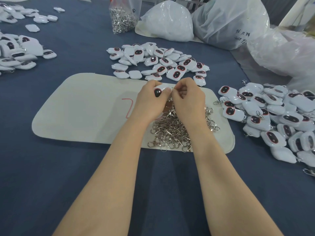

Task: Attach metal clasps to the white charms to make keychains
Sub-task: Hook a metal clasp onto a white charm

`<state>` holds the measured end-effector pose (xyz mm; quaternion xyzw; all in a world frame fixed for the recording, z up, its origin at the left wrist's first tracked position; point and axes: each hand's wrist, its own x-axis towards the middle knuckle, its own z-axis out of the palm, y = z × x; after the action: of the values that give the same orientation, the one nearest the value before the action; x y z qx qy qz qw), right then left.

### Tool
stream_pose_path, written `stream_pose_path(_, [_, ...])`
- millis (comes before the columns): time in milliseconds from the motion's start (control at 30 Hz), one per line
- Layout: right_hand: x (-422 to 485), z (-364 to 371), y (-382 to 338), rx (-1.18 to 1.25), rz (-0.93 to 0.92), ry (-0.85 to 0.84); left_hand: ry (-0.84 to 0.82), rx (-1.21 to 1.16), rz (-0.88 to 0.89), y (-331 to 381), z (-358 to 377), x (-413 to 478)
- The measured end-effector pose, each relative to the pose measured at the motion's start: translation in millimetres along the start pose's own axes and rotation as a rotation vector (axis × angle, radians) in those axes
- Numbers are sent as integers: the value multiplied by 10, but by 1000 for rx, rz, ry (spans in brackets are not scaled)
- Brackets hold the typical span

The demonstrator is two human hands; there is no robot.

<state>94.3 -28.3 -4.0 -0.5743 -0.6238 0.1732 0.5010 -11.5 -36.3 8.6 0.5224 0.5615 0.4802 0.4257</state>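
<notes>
A white charm [159,90], its dark oval window facing up, is gripped in the curled fingers of the left hand [150,101] above the far edge of the white mat [76,108]. Just at 3 o'clock of it, the fingertips of the right hand [188,97] are pinched together on a small glint of metal, taken to be a metal clasp [172,88], which is held against the charm's edge. Whether it is already hooked on cannot be told.

One attachment is judged to be in hand, with the whole job somewhere in its middle. At 3 o'clock of the mat a large pile of finished keychains [265,113] is spread on the blue cloth [85,167], with clasps seen sticking out from among the white bodies. At 12 o'clock a smaller pile of bare charms [158,62] lies waiting, and no clasps are made out on these. A heap of loose clasps [172,132] is kept on the mat under the wrists, and a clear bag of clasps [121,19] stands further off at 11 o'clock.

More charm piles [18,51] are seen at 10 o'clock; whether clasps are fitted there cannot be told. Much work is therefore judged to be left.
</notes>
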Motion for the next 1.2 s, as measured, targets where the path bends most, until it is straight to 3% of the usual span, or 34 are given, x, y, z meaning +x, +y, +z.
stream_pose_path(467, [-21, 29, -33, -118, -54, -70, 32, 4, 5, -86, 0, 43])
stream_pose_path(667, [-18, 51, -27, -256, -80, -170, 97, 270, 135, -134, -1, 49])
stream_pose_path(733, [-32, 38, -42, -176, -75, -146, 76, 140, 68, -118, -9, 70])
stream_pose_path(900, [-24, 37, -93, 102, 13, -105, 10, -651, -279, 6, -79, 71])
stream_pose_path(967, [-24, 39, -112, 157, 21, -94, -77, -841, -396, 31, -104, 59])
stream_pose_path(1067, [-21, 31, -140, 323, 44, -37, -228, -922, -482, 33, -114, 56])
stream_pose_path(1200, [-10, 25, -149, 584, 182, -90, -222, -941, -490, 28, -104, 47])
